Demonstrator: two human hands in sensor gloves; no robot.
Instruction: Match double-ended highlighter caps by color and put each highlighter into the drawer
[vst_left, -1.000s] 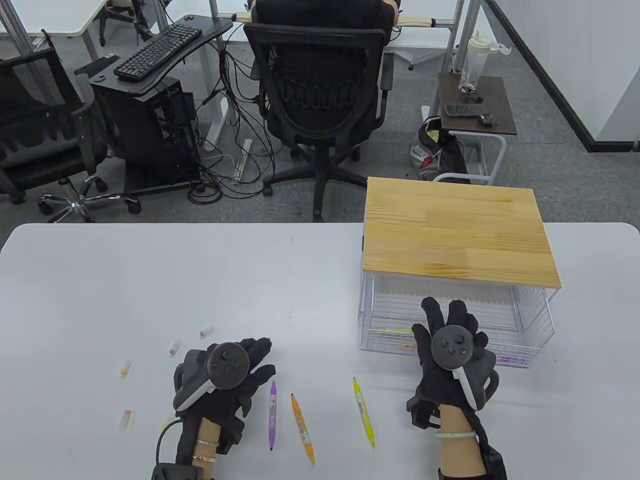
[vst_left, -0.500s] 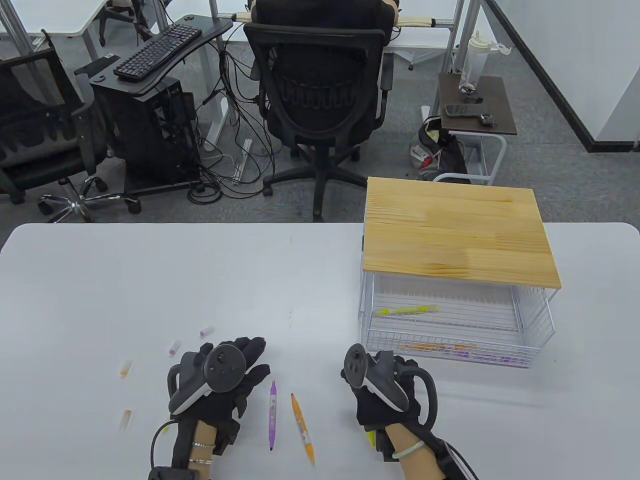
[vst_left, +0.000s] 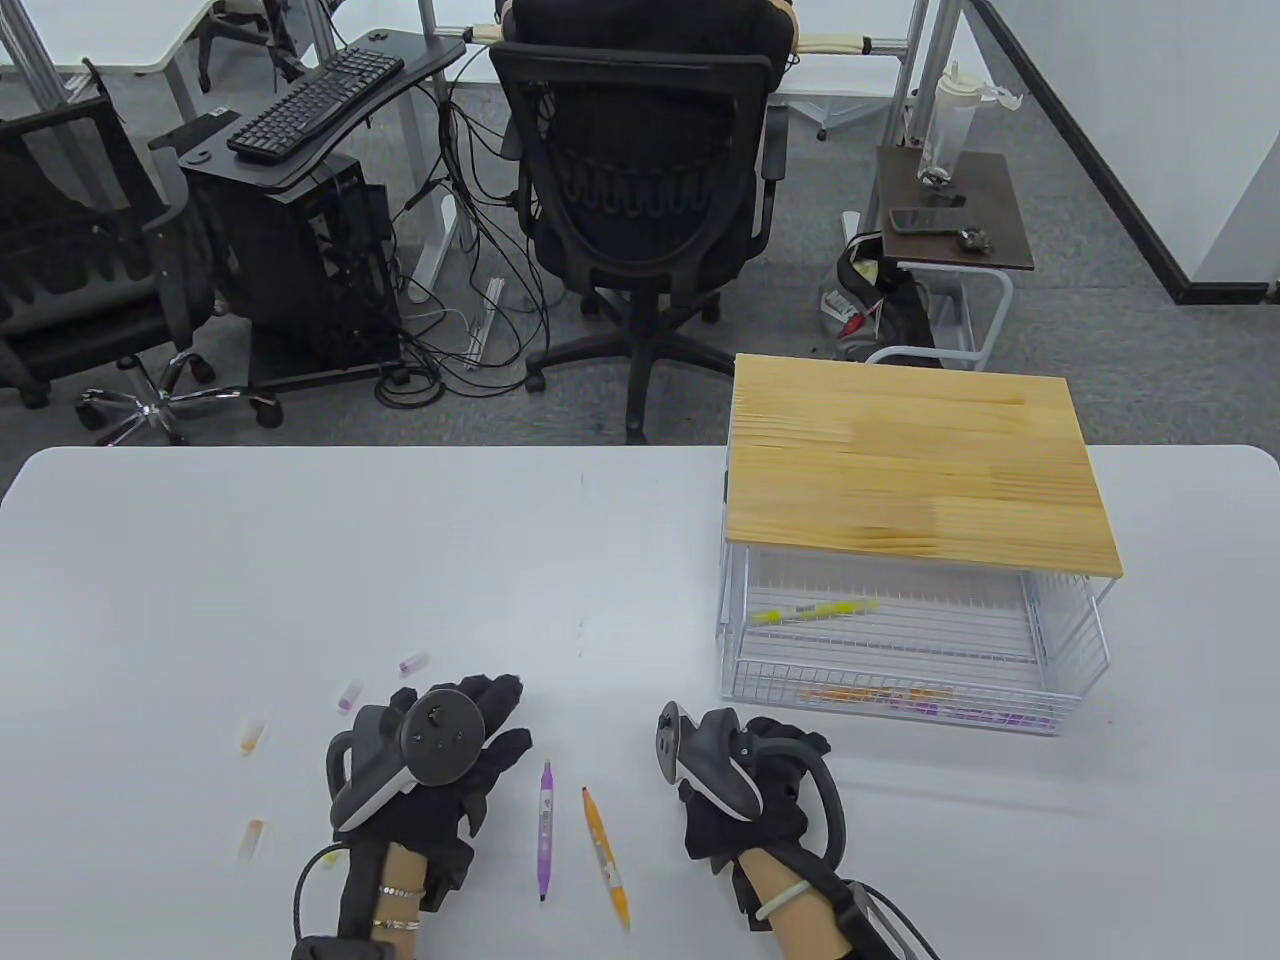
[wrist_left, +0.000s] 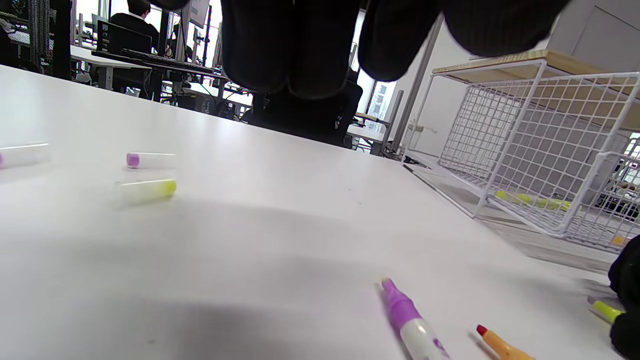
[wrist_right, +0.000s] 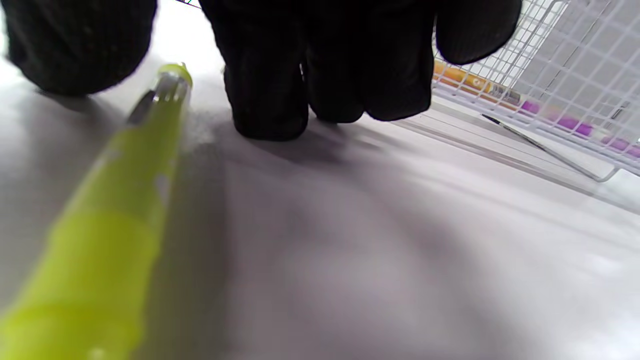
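Yellow highlighter (wrist_right: 100, 240) under curled right hand (vst_left: 745, 790), grip unclear; left hand (vst_left: 440, 770) relaxed.

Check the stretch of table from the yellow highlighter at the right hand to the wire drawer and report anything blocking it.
Nothing visible blocks it. The yellow highlighter lies beside the right hand, and the white table between them and the open wire drawer is bare. The purple highlighter and orange highlighter lie off to the other side.

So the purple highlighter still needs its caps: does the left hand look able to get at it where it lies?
Probably yes. The purple highlighter lies bare on the table just right of the left hand, with nothing between them. The orange highlighter lies on its far side, apart from it.
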